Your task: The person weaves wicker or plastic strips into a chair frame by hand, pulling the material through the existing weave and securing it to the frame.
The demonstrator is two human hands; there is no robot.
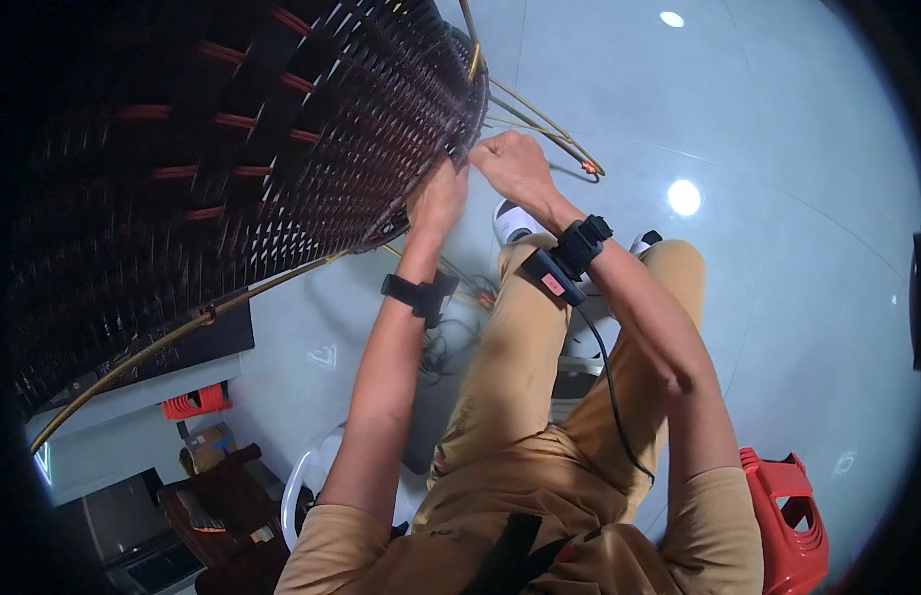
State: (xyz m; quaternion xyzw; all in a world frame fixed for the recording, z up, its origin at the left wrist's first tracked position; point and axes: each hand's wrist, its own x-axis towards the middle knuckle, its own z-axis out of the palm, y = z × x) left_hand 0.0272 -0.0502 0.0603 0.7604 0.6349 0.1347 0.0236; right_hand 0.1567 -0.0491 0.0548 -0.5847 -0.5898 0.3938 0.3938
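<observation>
A large dark brown woven wicker piece with red bands fills the upper left, tilted on a gold-coloured metal frame. At its right edge, my left hand reaches up against the weave, and its fingers are hidden there. Beside it, my right hand is closed with the fingertips just off the wicker's edge; whatever it pinches is too small or hidden to name. Both wrists wear black straps, and a black device with a cable hangs at the right one.
Gold-coloured metal legs stick out past the wicker, one with an orange-red piece at its tip. Loose cord lies on the grey tiled floor. A red plastic stool stands at lower right; a brown armchair is at lower left.
</observation>
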